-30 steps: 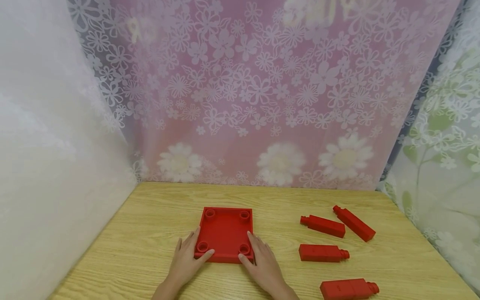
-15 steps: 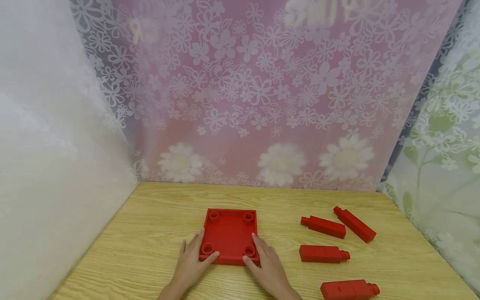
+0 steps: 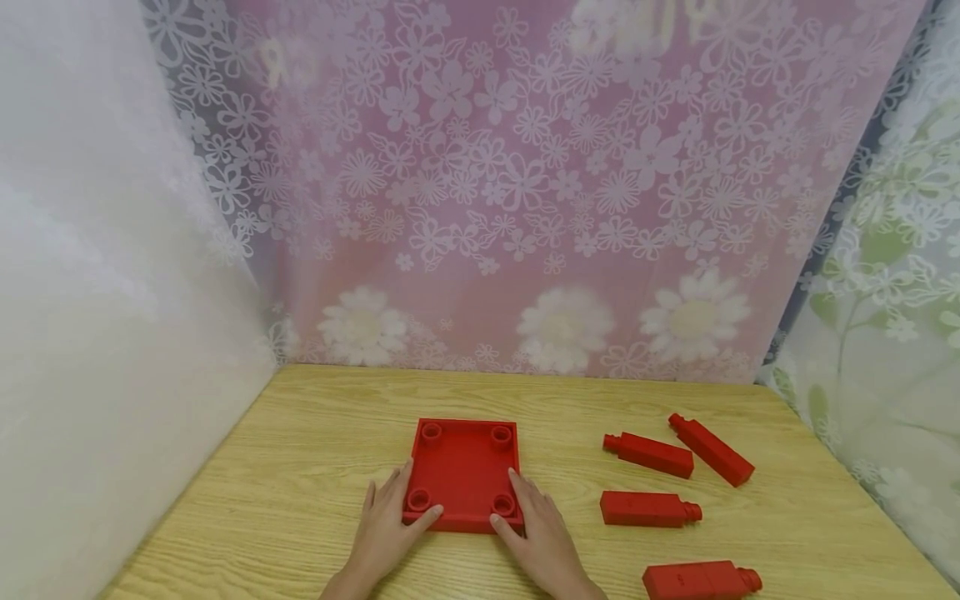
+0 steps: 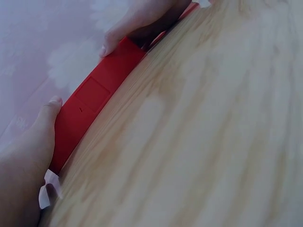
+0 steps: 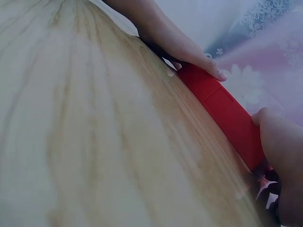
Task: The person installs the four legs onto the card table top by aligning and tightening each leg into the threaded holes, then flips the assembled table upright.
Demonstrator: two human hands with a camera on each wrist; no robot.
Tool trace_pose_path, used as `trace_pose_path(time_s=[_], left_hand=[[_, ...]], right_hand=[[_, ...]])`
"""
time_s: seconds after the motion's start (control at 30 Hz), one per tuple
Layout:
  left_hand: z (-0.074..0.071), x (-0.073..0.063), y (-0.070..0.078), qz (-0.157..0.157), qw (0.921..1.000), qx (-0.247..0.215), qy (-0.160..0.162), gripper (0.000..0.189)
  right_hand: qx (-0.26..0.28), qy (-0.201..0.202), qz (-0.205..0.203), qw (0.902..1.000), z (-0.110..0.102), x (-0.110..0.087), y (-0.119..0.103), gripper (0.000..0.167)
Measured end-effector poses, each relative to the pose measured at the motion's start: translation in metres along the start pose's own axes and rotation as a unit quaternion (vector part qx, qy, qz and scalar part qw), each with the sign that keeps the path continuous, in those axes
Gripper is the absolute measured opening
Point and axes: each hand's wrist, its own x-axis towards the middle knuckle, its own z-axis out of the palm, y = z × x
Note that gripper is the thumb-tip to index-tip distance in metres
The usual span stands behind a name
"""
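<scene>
While L grip (image 3: 385, 528) & R grip (image 3: 543, 535) clamp red tray (image 3: 463, 475), wood tbl (image 3: 285, 467) has pink floral curtain (image 3: 495, 208) behind.

On the table (image 3: 300, 467), the tray (image 3: 465, 471) lies left of four blocks (image 3: 643, 508), with the curtain (image 3: 480, 208) behind.

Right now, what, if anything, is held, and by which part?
The red tray: left hand holds its near left corner, right hand its near right.

Red tray (image 3: 467, 468) slightly farther right than before
</scene>
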Motion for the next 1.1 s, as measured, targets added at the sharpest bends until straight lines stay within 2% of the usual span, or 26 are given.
trace_pose_path(time_s=[0.2,0.43,1.1], left_hand=[[0.003,-0.001,0.005,0.002,1.0000,-0.005,-0.006,0.088],[0.008,-0.002,0.011,-0.004,0.9999,-0.006,-0.009,0.088],[0.019,-0.002,0.029,0.014,0.9996,-0.017,-0.020,0.088]], right_hand=[[0.003,-0.005,0.011,0.9999,-0.006,-0.004,0.000,0.077],[0.002,0.006,0.003,1.0000,-0.011,-0.008,0.005,0.075],[-0.008,0.011,0.035,0.9993,-0.018,-0.019,0.019,0.078]])
